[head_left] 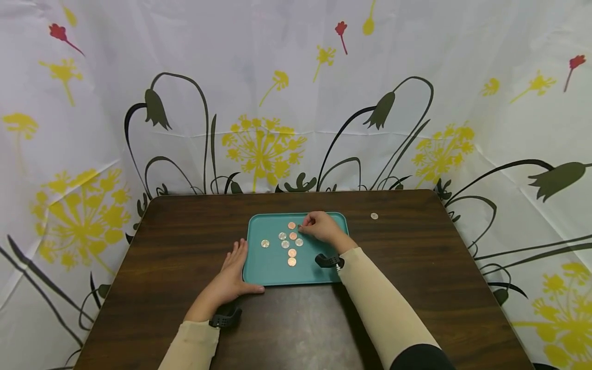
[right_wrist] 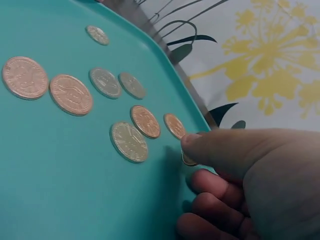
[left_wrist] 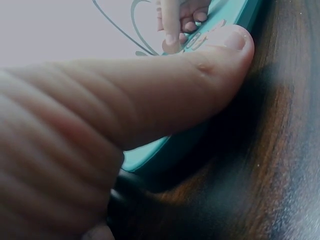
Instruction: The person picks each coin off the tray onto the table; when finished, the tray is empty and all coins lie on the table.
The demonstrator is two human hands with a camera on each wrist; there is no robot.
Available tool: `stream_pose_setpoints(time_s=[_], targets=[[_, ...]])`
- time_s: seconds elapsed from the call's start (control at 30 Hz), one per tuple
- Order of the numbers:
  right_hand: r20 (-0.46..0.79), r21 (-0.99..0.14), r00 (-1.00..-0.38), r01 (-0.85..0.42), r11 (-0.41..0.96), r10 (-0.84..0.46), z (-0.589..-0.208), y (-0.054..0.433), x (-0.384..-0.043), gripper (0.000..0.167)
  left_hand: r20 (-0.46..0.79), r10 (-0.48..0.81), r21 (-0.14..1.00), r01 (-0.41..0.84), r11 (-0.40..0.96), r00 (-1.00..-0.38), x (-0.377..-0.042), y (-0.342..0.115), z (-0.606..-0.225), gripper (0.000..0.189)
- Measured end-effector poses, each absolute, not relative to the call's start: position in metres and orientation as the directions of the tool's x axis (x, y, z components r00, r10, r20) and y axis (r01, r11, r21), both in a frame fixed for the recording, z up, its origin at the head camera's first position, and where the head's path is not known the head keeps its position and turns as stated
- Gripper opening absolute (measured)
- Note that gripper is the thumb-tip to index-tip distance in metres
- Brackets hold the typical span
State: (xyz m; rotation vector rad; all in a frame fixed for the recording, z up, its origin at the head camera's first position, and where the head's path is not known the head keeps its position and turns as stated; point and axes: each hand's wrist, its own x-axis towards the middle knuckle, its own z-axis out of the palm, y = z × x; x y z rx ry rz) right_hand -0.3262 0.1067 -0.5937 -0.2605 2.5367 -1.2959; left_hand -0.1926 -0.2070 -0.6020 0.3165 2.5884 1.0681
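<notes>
A teal tray (head_left: pixel 314 272) lies on the table with several copper and silver coins on it. In the head view, a copper coin (head_left: pixel 292 262) is nearest the tray's front edge, and a silver coin (head_left: pixel 265 243) sits apart at the left. My right hand (head_left: pixel 324 228) is over the tray's far right part. Its thumb and fingers pinch a coin (right_wrist: pixel 189 159), partly hidden by the thumb in the right wrist view. My left hand (head_left: pixel 236 272) rests at the tray's front left corner, fingers extended along the left side and thumb along the front edge.
One silver coin (head_left: pixel 374 216) lies on the dark wooden table (head_left: pixel 194 221), right of the tray near the far edge. A flower-patterned curtain (head_left: pixel 296 77) hangs behind the table. Black bands (head_left: pixel 225 318) are on both wrists.
</notes>
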Motion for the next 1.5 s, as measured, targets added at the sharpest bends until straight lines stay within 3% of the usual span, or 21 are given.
stream_pose_setpoints(time_s=[0.17, 0.3, 0.57, 0.83, 1.1, 1.37, 1.5], targets=[[-0.158, -0.858, -0.951, 0.0, 0.513, -0.265, -0.599, 0.11, -0.326, 0.018, -0.21, 0.319, 0.714, 0.078, 0.696, -0.924, -0.19, -0.208, -0.603, 0.15], [-0.139, -0.928, -0.966, 0.05, 0.369, -0.219, -0.601, 0.115, -0.322, 0.017, -0.211, 0.319, 0.717, 0.076, 0.693, -0.924, -0.188, -0.208, -0.603, 0.149], [-0.114, -0.982, -0.993, 0.119, 0.145, 0.041, -0.601, 0.149, -0.3, 0.019, -0.2, 0.326, 0.715, 0.09, 0.694, -0.924, -0.189, -0.206, -0.603, 0.147], [-0.084, -0.984, -0.966, 0.119, 0.132, 0.244, -0.589, 0.216, -0.289, 0.027, -0.197, 0.325, 0.707, 0.096, 0.7, -0.925, -0.192, -0.205, -0.603, 0.146], [-0.099, -0.965, -0.889, 0.195, 0.174, 0.448, -0.594, 0.286, -0.296, 0.029, -0.206, 0.328, 0.722, 0.083, 0.687, -0.922, -0.192, -0.204, -0.604, 0.145], [-0.193, -0.946, -0.879, 0.284, 0.154, 0.437, -0.602, 0.306, -0.308, 0.035, -0.203, 0.32, 0.715, 0.083, 0.694, -0.925, -0.193, -0.206, -0.604, 0.145], [-0.198, -0.931, -0.873, 0.31, 0.193, 0.445, -0.603, 0.304, -0.313, 0.03, -0.202, 0.318, 0.713, 0.083, 0.697, -0.926, -0.195, -0.207, -0.604, 0.145]])
